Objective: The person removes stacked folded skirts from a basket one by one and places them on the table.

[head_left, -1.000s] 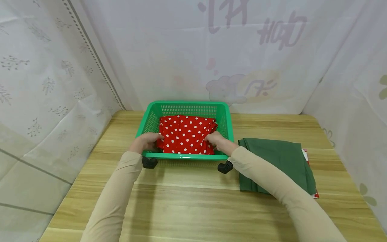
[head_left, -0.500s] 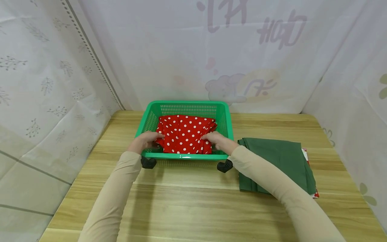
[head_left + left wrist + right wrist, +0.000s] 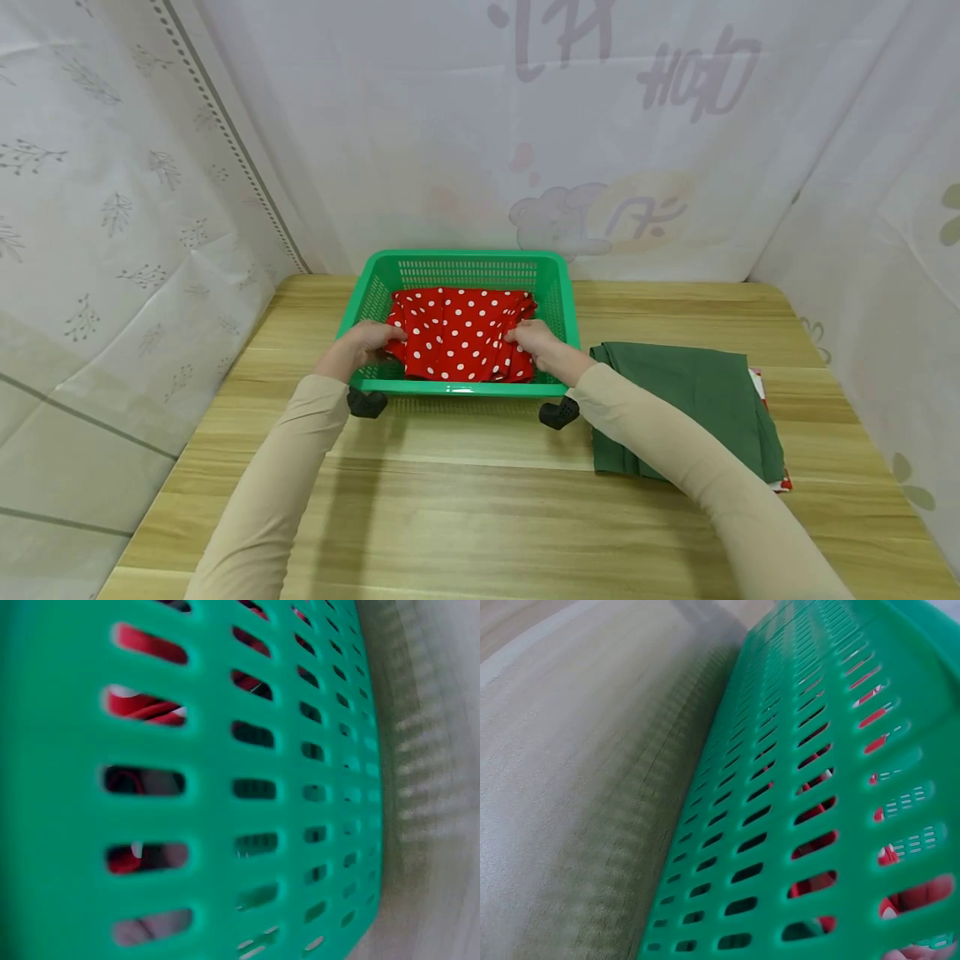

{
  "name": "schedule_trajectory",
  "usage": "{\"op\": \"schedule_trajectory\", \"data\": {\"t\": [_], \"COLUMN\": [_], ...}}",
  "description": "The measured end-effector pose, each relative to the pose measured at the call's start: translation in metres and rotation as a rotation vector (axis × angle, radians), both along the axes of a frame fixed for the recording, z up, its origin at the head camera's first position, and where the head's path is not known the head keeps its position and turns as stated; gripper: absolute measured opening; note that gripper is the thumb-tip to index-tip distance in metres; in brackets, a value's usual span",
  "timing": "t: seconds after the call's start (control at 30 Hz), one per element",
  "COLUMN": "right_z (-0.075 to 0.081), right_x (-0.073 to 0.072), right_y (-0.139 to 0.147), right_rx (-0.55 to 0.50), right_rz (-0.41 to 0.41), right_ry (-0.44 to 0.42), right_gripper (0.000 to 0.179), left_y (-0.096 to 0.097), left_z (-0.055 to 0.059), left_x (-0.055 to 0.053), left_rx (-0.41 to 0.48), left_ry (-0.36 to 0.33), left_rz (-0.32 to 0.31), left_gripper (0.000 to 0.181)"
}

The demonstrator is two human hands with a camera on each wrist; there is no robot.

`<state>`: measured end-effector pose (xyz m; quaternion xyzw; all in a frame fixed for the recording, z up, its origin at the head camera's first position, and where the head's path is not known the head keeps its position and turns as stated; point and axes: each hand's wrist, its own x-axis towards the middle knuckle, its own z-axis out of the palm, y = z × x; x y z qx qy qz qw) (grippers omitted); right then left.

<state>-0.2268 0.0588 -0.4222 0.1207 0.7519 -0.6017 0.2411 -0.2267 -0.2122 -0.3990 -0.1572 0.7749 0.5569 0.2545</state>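
Observation:
A folded red cloth (image 3: 465, 333) with white dots lies in a green plastic basket (image 3: 465, 388) near the back of the table. At the cloth's left end my left hand (image 3: 363, 342) reaches over the rim and grips the edge, thumb on top. My right hand (image 3: 542, 343) pinches bunched folds at the right end. Each hand's lower fingers are hidden in or under the fabric. In the left wrist view the slotted basket wall (image 3: 210, 757) covers most of the hand; red fabric shows through. The right wrist view likewise shows the outer wall (image 3: 855, 885) with red behind its slots.
To the right, under my right forearm, lies a folded dark green cloth (image 3: 675, 392), with a red-and-white cloth (image 3: 785, 482) peeking out beneath it. The wooden table (image 3: 465, 517) extends in front of the basket. Patterned white curtains (image 3: 420, 150) hang behind and at both sides.
My right hand shifts slightly left with the cloth's right edge, then back right and a little up. The cloth's left end spreads slightly left. The basket stays about in place.

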Motion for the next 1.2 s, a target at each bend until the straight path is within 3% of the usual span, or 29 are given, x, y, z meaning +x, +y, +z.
{"op": "schedule_trajectory", "data": {"t": [0.23,0.57,0.9,1.2], "right_z": [0.009,0.037,0.063,0.083], "right_x": [0.003,0.007,0.016,0.032], "right_y": [0.003,0.017,0.035,0.058], "right_rx": [0.026,-0.006,-0.137,-0.209], "right_rz": [0.021,0.06,0.063,0.096], "right_ry": [0.059,0.162,0.205,0.242], "right_gripper": [0.061,0.059,0.054,0.051], "left_y": [0.002,0.011,0.018,0.037], "left_z": [0.009,0.034,0.056,0.074], "left_x": [0.001,0.007,0.014,0.028], "left_rx": [-0.015,0.027,0.109,0.113], "left_ry": [0.037,0.122,0.186,0.236], "left_rz": [0.024,0.063,0.032,-0.013], "left_gripper": [0.045,0.044,0.042,0.044]}}
